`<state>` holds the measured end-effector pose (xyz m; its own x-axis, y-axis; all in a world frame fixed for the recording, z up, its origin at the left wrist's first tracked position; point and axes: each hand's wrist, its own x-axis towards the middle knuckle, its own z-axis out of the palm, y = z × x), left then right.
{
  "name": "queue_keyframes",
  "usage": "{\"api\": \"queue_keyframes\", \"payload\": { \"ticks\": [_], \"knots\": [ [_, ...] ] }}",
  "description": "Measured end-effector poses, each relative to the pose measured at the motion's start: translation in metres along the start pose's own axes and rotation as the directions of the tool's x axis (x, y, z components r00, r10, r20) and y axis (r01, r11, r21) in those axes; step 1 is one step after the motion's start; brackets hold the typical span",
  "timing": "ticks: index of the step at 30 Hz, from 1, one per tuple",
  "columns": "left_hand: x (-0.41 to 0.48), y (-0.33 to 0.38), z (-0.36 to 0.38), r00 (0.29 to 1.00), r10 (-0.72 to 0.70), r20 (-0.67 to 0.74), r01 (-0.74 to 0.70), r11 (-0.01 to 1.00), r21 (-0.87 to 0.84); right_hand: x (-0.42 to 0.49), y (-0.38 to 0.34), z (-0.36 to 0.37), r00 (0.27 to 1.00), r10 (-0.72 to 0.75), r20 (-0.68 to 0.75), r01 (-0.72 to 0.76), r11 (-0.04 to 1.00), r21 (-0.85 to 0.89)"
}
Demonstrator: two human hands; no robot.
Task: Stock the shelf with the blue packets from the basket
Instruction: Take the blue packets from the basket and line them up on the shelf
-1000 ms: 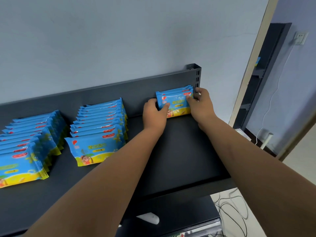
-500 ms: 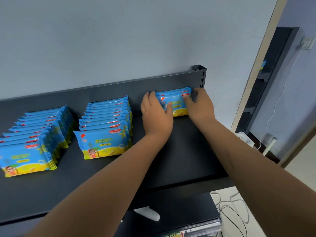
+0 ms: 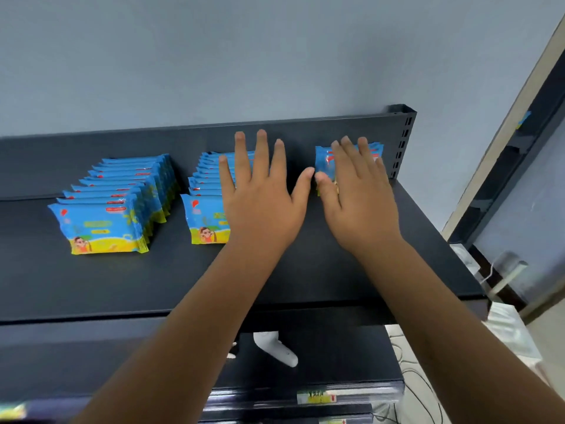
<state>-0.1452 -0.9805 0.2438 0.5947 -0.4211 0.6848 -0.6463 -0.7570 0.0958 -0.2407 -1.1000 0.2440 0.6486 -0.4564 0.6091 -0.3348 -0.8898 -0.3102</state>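
Blue packets stand in rows on a dark shelf (image 3: 91, 286). A left row (image 3: 104, 215) and a middle row (image 3: 204, 215) hold several packets each. A short right row (image 3: 324, 159) stands against the back panel near the shelf's right post. My left hand (image 3: 263, 203) hovers with fingers spread, covering part of the middle row and holding nothing. My right hand (image 3: 357, 197) is also spread, in front of the right row and hiding most of it; I cannot tell whether it touches the packets. The basket is out of view.
A slotted upright post (image 3: 403, 139) ends the shelf at the right. A white object (image 3: 275, 347) lies on the lower shelf below. White cables (image 3: 419, 390) trail on the floor at lower right, beside a dark doorframe (image 3: 519, 133).
Both hands have let go of the right packets and pulled back toward me, fingers now spread. The view has shifted so the rows sit further right in the frame.
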Motion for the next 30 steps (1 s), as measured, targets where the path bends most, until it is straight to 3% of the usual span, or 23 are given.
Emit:
{"api": "queue_keyframes", "payload": {
  "ticks": [7,14,22,30],
  "knots": [
    [-0.046,-0.104,-0.055,0.983,-0.185,0.008,0.184,0.980,0.076,-0.014,-0.104,0.018,0.971,-0.239,0.011,0.238,0.970,0.043],
    [-0.130,-0.265,-0.110,0.901,-0.432,0.048,0.416,0.888,0.197,-0.060,-0.268,0.074,0.912,-0.401,0.087,0.378,0.903,0.202],
    [-0.249,-0.445,-0.215,0.757,-0.653,-0.004,0.614,0.710,0.345,-0.173,-0.505,0.133,0.736,-0.641,0.217,0.512,0.737,0.442],
    [-0.379,-0.577,-0.300,0.523,-0.851,-0.046,0.772,0.450,0.448,-0.280,-0.678,0.175,0.508,-0.809,0.294,0.544,0.566,0.619]
  ]
}}
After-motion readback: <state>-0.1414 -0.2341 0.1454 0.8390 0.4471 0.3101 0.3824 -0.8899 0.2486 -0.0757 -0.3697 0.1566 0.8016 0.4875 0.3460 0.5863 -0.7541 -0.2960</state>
